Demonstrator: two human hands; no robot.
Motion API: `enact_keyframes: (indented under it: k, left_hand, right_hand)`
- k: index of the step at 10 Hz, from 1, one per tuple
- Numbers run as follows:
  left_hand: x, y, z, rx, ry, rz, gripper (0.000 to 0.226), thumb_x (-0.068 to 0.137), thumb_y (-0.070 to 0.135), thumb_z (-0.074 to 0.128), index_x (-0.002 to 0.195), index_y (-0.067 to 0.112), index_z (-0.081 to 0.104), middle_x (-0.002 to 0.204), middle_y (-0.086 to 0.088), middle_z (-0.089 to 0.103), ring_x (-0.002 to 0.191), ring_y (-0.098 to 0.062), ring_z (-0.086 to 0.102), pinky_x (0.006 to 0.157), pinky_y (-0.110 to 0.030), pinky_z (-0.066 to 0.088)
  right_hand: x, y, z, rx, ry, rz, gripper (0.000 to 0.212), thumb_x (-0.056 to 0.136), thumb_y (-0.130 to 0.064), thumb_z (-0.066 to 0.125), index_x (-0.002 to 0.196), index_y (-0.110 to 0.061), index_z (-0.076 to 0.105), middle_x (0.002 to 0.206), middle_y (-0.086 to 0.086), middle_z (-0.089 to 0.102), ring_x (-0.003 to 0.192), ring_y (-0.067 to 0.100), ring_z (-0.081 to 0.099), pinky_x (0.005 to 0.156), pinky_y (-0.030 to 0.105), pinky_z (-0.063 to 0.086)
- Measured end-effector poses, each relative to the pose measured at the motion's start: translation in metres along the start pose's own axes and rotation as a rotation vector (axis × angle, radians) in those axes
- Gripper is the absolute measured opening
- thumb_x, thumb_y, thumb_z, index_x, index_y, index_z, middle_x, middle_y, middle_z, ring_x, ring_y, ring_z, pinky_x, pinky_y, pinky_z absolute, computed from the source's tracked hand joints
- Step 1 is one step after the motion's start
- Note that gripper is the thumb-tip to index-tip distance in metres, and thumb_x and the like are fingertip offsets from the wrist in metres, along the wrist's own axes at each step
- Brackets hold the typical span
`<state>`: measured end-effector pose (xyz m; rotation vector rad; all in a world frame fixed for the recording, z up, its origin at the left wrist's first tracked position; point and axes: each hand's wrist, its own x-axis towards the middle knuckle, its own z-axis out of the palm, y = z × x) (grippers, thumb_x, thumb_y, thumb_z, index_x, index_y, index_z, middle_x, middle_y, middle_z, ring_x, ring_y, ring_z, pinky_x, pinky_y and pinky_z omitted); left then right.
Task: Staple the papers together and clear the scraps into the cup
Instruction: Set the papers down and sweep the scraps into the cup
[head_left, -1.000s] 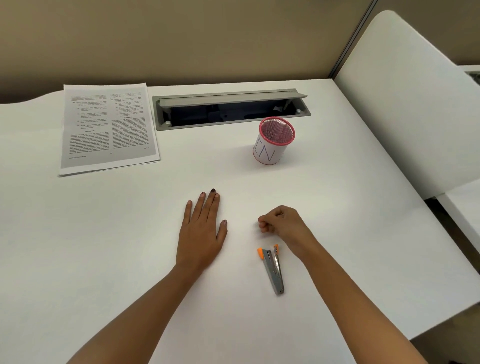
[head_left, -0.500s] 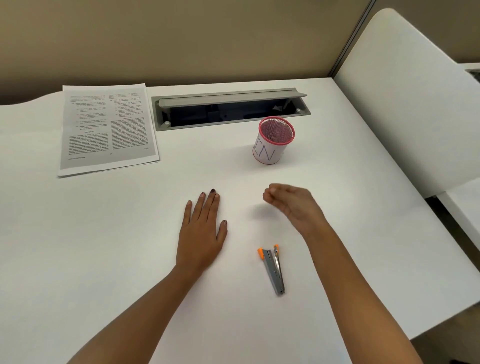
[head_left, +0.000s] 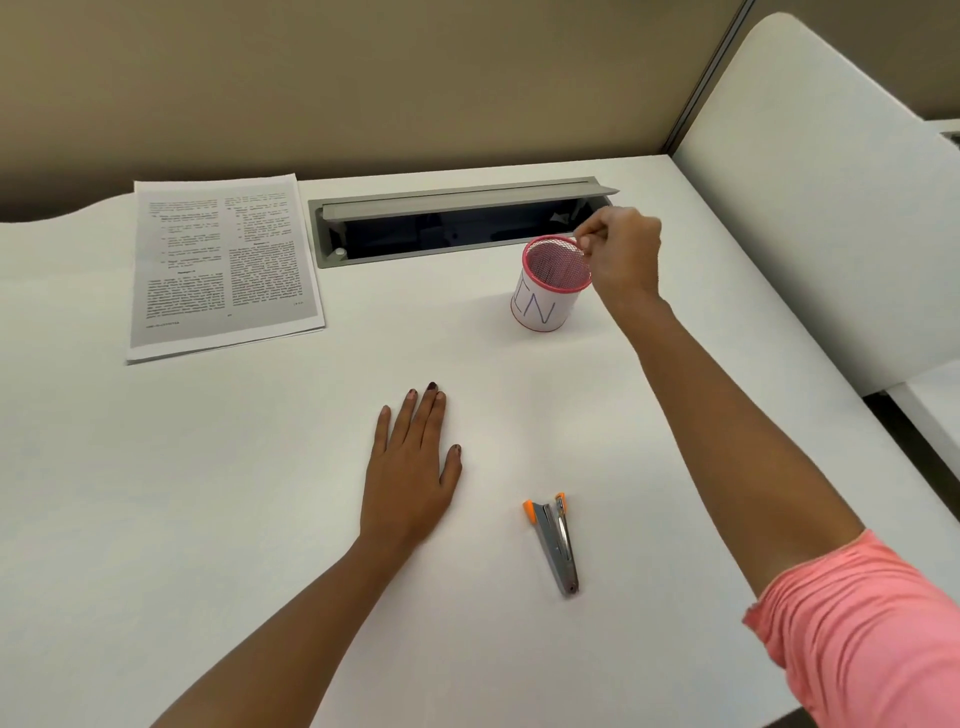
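Note:
A pink mesh cup (head_left: 551, 283) with a white paper label stands right of the table's middle. My right hand (head_left: 621, 254) hovers at the cup's right rim. Its thumb and fingertips are pinched together over the opening, on a scrap too small to make out. My left hand (head_left: 413, 465) lies flat on the table, fingers straight, holding nothing. A grey stapler (head_left: 556, 540) with orange tips lies near the front, between my arms. The stack of printed papers (head_left: 221, 265) lies at the back left, away from both hands.
A grey cable tray (head_left: 457, 221) with its lid raised is sunk into the white table (head_left: 208, 493) just behind the cup. A white partition panel (head_left: 810, 197) rises along the table's right edge.
My right hand rose from the table near the stapler and travelled back and right to the cup's rim, still pinched. My left hand, the stapler and the papers stayed put.

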<state>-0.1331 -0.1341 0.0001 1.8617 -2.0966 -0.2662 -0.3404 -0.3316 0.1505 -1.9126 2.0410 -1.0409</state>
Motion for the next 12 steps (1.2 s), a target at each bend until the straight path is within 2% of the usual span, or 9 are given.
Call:
enact_keyframes:
  k: [1,2,3,5,7,8,9,10,12]
  left_hand:
    - [0.000,0.000,0.000,-0.002,0.001,0.000,0.060,0.097,0.038,0.028,0.152,0.014,0.022,0.160,0.002,0.018,0.149,-0.015,0.012,0.121,-0.041,0.009]
    - [0.000,0.001,0.000,-0.006,0.004,0.000,0.060,0.097,0.038,0.029,0.152,0.014,0.023,0.160,0.002,0.019,0.148,-0.016,0.013,0.121,-0.042,0.010]
    - [0.000,0.000,0.000,0.004,0.003,-0.001,0.060,0.097,0.037,0.029,0.152,0.014,0.023,0.160,0.002,0.020,0.148,-0.016,0.013,0.121,-0.042,0.010]
    - [-0.001,-0.001,0.001,0.001,0.003,0.004,0.060,0.097,0.037,0.029,0.151,0.013,0.024,0.160,0.001,0.020,0.148,-0.016,0.014,0.121,-0.042,0.010]
    - [0.000,-0.001,0.001,0.008,-0.004,0.001,0.061,0.097,0.038,0.028,0.152,0.014,0.023,0.160,0.001,0.020,0.148,-0.016,0.013,0.121,-0.042,0.010]
    - [-0.001,-0.001,0.001,0.010,-0.001,0.001,0.061,0.097,0.039,0.027,0.152,0.014,0.022,0.160,0.001,0.019,0.149,-0.016,0.013,0.121,-0.042,0.011]
    - [0.000,-0.001,0.002,0.010,0.004,0.005,0.061,0.096,0.038,0.028,0.152,0.013,0.023,0.160,0.000,0.021,0.148,-0.018,0.016,0.120,-0.043,0.012]
    - [-0.001,-0.003,0.003,0.024,-0.013,0.003,0.061,0.096,0.038,0.027,0.151,0.012,0.023,0.160,-0.002,0.019,0.148,-0.019,0.017,0.120,-0.044,0.011]
    - [-0.013,-0.015,-0.007,-0.121,0.023,-0.014,0.062,0.095,0.036,0.026,0.153,0.015,0.016,0.163,0.000,-0.001,0.149,-0.017,0.006,0.121,-0.039,0.006]
  right_hand:
    - [0.003,0.001,0.008,-0.073,-0.014,-0.051,0.027,0.082,0.009,0.052,0.085,-0.005,0.074,0.083,0.015,0.070,0.082,0.027,0.064,0.070,0.029,0.056]
    - [0.003,0.003,0.012,-0.075,0.027,-0.089,0.023,0.080,0.009,0.055,0.082,-0.006,0.073,0.078,0.012,0.070,0.078,0.024,0.064,0.068,0.028,0.055]
    - [0.000,0.000,0.010,-0.056,0.048,-0.123,0.020,0.077,0.009,0.057,0.080,-0.005,0.071,0.078,0.010,0.071,0.068,0.015,0.059,0.063,0.021,0.048]
    - [-0.013,-0.002,0.009,-0.016,0.129,-0.182,0.024,0.081,0.008,0.050,0.083,-0.005,0.071,0.077,0.009,0.070,0.071,0.020,0.061,0.065,0.030,0.053]
    - [-0.050,-0.012,0.012,0.088,0.233,-0.195,0.021,0.083,0.005,0.050,0.084,-0.005,0.069,0.081,0.010,0.070,0.074,0.020,0.062,0.068,0.020,0.046]
    - [-0.084,-0.021,0.017,0.169,0.205,-0.181,0.020,0.079,0.011,0.054,0.084,-0.003,0.068,0.083,0.010,0.070,0.077,0.021,0.063,0.072,0.013,0.039]
    - [-0.122,-0.027,0.027,0.205,0.125,-0.190,0.025,0.074,0.016,0.053,0.080,-0.003,0.068,0.080,0.010,0.068,0.077,0.023,0.063,0.072,0.016,0.040]
    - [-0.165,-0.033,0.042,0.163,-0.013,-0.173,0.030,0.072,0.018,0.049,0.081,-0.005,0.066,0.081,0.009,0.066,0.079,0.026,0.062,0.074,0.032,0.048]
    - [-0.237,-0.043,0.058,0.097,-0.278,-0.075,0.039,0.081,0.006,0.048,0.114,-0.009,0.062,0.111,0.007,0.063,0.107,0.024,0.056,0.089,0.029,0.044]
